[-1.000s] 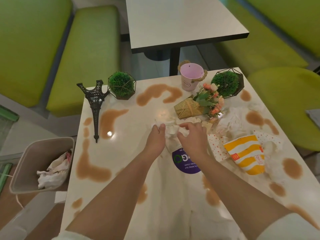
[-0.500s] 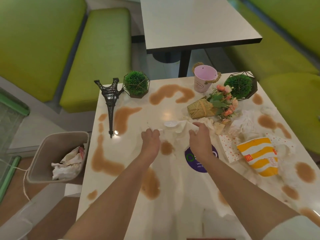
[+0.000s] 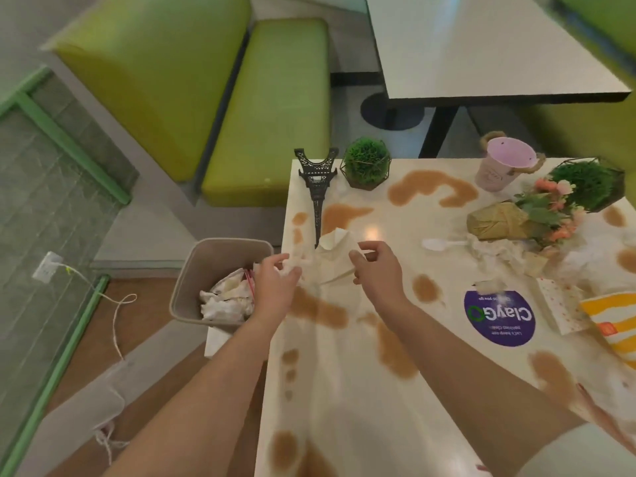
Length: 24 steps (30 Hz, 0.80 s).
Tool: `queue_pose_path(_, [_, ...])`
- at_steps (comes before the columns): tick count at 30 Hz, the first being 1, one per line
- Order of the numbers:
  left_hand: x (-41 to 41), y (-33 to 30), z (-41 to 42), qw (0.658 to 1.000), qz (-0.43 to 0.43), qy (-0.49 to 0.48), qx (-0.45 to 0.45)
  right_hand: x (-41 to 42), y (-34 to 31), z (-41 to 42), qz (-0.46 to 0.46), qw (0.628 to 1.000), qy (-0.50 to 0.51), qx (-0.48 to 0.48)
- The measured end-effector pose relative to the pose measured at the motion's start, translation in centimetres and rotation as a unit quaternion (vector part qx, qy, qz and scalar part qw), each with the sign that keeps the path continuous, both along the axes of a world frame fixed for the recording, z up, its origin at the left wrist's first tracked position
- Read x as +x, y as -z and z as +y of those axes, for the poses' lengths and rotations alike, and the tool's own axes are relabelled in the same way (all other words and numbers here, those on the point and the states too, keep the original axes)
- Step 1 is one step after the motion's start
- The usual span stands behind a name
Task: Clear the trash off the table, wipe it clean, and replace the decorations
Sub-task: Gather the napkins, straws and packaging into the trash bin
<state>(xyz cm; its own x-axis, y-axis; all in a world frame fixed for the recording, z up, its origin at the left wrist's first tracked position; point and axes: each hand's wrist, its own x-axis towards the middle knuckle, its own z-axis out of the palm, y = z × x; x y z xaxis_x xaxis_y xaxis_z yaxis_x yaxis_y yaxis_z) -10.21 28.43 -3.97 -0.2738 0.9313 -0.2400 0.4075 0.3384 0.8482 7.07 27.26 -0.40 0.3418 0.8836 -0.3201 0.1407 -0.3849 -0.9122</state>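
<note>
Both the left hand [image 3: 275, 280] and the right hand [image 3: 377, 266] pinch a crumpled paper napkin [image 3: 332, 251] stretched between them, just right of the bin [image 3: 206, 270]; light, limp and probably tearable, it seems best bunched whole.

To my left a lime-green padded booth bench [image 3: 268, 108] runs along a tall lime-green backrest [image 3: 155, 84]. Ahead, a second grey-topped table with a dark edge [image 3: 481, 53] stands on a black leg and round base [image 3: 392, 110]. More green seating [image 3: 599, 15] shows at the far right. Below me, a brown wood-look floor [image 3: 144, 315] meets a green-framed glass panel [image 3: 44, 208]. A white wall socket [image 3: 47, 266] holds a thin white cable [image 3: 115, 318]. Overhead light glints off my cream desk [image 3: 371, 232].
</note>
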Motion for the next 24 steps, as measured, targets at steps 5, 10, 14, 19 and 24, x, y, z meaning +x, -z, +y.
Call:
queue_pose_path(5, [-8.1,0.4,0.5,0.997,0.039,-0.060,-0.040,-6.9,0.4,0.5,0.009,0.999,-0.032,-0.025])
queue_pose_path(10, [-13.3,0.9,2.3,0.995,0.055,-0.061,-0.062,-12.3,1.4,1.9,-0.027,0.998,-0.052,-0.021])
queue_pose_path(14, [-16.2,1.9,3.3,0.991,0.074,-0.024,-0.112,-15.9,2.3,3.0,-0.033,0.997,-0.067,-0.028])
queue_pose_path(19, [-17.7,2.7,3.7,0.993,0.089,-0.034,-0.071,-18.9,3.1,4.1,-0.040,0.994,-0.089,-0.057])
queue_pose_path(24, [-17.1,2.3,3.7,0.992,0.116,-0.002,-0.046,-19.0,3.9,3.7,-0.062,0.972,-0.188,-0.123])
